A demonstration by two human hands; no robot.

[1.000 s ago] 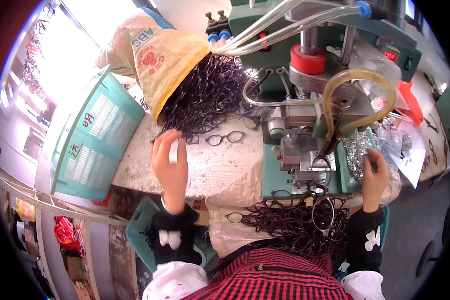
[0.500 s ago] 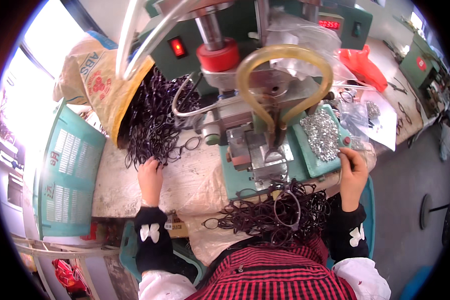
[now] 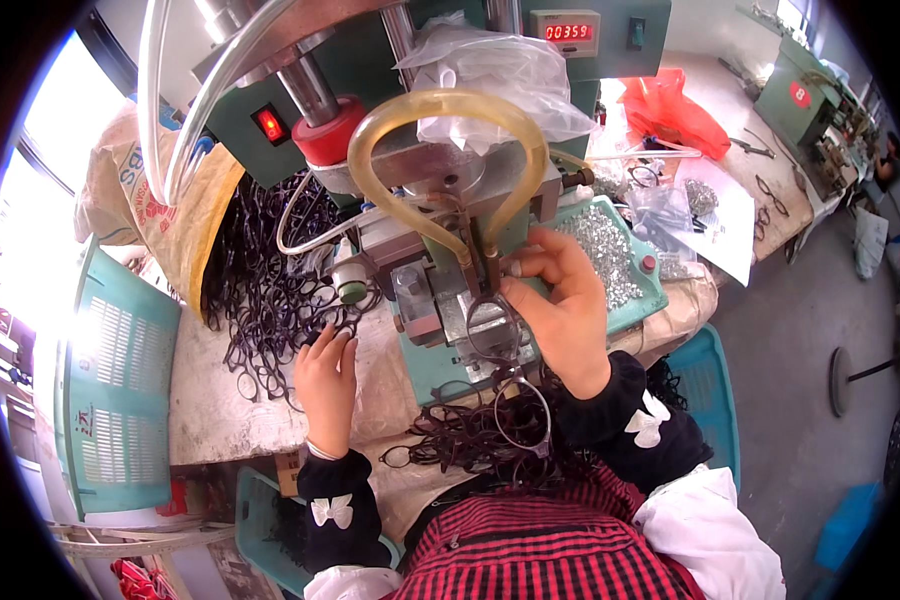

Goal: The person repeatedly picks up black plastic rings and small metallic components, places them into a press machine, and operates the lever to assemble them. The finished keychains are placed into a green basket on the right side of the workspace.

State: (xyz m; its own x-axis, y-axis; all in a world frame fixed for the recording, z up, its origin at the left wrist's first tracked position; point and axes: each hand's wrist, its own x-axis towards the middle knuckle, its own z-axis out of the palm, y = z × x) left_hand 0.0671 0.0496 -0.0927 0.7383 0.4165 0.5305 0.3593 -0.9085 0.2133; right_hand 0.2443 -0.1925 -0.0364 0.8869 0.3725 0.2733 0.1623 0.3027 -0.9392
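My right hand [image 3: 562, 305] holds a dark eyeglass frame [image 3: 492, 335] against the metal fixture [image 3: 440, 300] of a green press machine, fingers pinched at the frame's upper edge. My left hand [image 3: 326, 375] lies on the worktable with its fingers curled on a frame at the near edge of a big pile of dark eyeglass frames [image 3: 270, 290]. A second heap of frames [image 3: 480, 435] sits in my lap under the right wrist. A teal tray of small shiny metal parts [image 3: 610, 255] is just right of my right hand.
A yellowish hose loop [image 3: 440, 130] arches over the fixture. A tan sack [image 3: 170, 210] spills frames at the left. Teal plastic crates [image 3: 110, 390] stand left of the table and another [image 3: 705, 390] at my right. An orange bag [image 3: 675, 110] and papers lie on the far table.
My right hand left the tray of metal parts and came in to the machine's fixture with a frame. My left hand stayed at the pile's edge. The view moved closer to the machine.
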